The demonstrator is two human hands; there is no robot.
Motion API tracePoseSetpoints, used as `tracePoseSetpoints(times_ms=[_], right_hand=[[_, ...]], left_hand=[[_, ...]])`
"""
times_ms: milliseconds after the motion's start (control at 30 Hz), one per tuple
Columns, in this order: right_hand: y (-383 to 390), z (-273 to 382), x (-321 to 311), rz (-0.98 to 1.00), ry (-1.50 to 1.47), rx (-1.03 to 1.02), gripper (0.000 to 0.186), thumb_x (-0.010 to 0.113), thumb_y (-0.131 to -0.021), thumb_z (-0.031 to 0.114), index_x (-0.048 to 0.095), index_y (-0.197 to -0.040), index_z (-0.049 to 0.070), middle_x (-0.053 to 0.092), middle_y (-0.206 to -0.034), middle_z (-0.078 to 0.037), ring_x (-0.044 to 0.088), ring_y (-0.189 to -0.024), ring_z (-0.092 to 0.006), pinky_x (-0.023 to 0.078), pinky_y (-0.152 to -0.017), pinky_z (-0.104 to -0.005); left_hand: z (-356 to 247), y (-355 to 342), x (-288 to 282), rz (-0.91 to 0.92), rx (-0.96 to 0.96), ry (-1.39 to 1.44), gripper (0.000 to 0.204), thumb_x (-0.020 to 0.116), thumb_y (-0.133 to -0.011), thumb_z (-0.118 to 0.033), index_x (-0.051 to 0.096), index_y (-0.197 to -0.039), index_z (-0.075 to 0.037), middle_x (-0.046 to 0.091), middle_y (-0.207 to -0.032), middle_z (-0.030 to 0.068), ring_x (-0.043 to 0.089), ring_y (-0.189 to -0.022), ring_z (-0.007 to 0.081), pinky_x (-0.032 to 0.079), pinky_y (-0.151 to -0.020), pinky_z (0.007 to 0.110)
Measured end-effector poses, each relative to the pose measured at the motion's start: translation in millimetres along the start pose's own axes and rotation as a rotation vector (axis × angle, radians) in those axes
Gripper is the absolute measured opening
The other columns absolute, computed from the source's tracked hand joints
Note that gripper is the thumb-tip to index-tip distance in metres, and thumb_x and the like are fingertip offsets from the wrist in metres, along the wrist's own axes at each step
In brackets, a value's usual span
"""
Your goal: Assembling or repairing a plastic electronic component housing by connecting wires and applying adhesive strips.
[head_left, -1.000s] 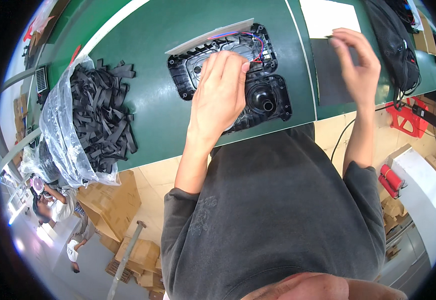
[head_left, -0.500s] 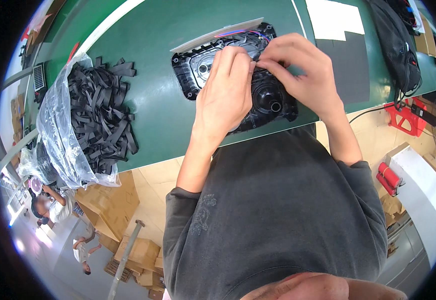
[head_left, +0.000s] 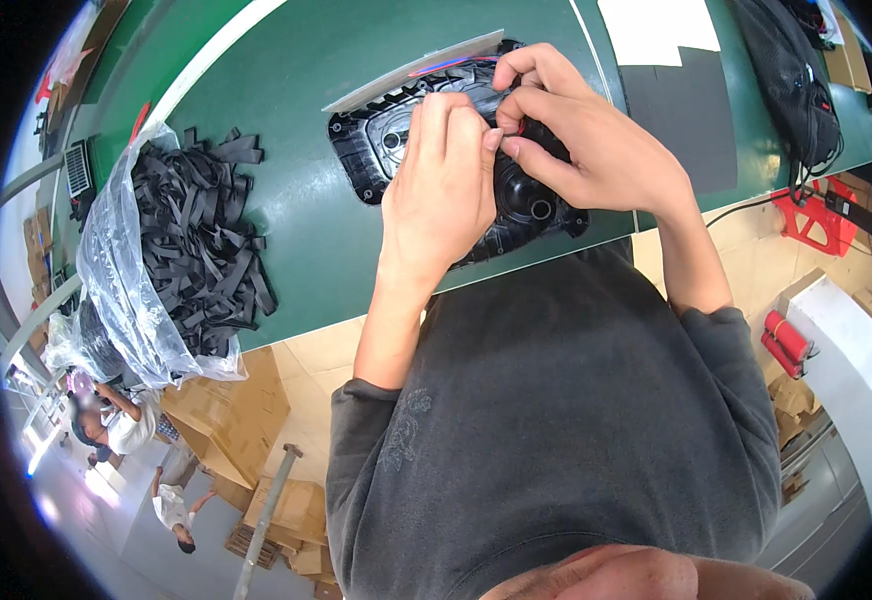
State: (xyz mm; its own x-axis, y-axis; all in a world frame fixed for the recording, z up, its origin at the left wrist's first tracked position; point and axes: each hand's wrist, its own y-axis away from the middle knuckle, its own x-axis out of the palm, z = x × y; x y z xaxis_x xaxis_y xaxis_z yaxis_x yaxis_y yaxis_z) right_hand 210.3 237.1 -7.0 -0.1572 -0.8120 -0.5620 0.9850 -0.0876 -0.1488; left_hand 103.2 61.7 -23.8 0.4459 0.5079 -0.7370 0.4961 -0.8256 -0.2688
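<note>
A black plastic housing (head_left: 351,150) lies on the green table, a thin grey strip (head_left: 376,88) along its far edge and red and blue wires (head_left: 441,66) inside. A second black moulded piece (head_left: 541,210) with a round port is nearer me. My left hand (head_left: 436,190) is curled over them, fingertips and thumb pressed together. My right hand (head_left: 606,155) bends its fingers over the wires, its thumb tip beside my left thumb. Whatever sits between the fingertips is mostly hidden.
Bagged black straps (head_left: 191,230) lie left. A white sheet (head_left: 646,25), dark mat (head_left: 686,130) and black backpack (head_left: 796,115) are right. A red stool (head_left: 816,225) and cardboard boxes (head_left: 226,415) are below the table. Two other people (head_left: 176,510) (head_left: 126,425) appear lower left.
My right hand has moved left from over the dark mat onto the housing beside my left hand, its fingers curling in. My left hand stays at the housing.
</note>
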Motion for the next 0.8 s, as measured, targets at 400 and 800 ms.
tracePoseSetpoints(times_ms=[400,800], right_hand=[[-1.5,-0.6,3.6,-0.021,0.022,-0.026,0.018,0.078,-0.086,0.003,0.064,-0.098,0.001,0.054,-0.128,-0.013,0.061,-0.106,-0.0288,0.052,-0.091,-0.0373],[6.8,-15.9,4.5,-0.304,0.260,-0.274,0.019,0.083,-0.080,0.001,0.075,-0.097,0.005,0.073,-0.106,-0.005,0.073,-0.096,-0.0265,0.061,-0.075,-0.0347]], left_hand=[[-2.3,-0.7,-5.3,0.035,0.015,0.041,0.007,0.058,-0.105,-0.007,0.058,-0.106,0.000,0.057,-0.114,0.0156,0.061,-0.105,0.0381,0.052,-0.085,0.047],[3.4,-0.9,-0.4,-0.041,0.092,-0.031,0.014,0.074,-0.096,-0.013,0.063,-0.097,-0.005,0.059,-0.107,0.0104,0.063,-0.099,0.0305,0.053,-0.083,0.043]])
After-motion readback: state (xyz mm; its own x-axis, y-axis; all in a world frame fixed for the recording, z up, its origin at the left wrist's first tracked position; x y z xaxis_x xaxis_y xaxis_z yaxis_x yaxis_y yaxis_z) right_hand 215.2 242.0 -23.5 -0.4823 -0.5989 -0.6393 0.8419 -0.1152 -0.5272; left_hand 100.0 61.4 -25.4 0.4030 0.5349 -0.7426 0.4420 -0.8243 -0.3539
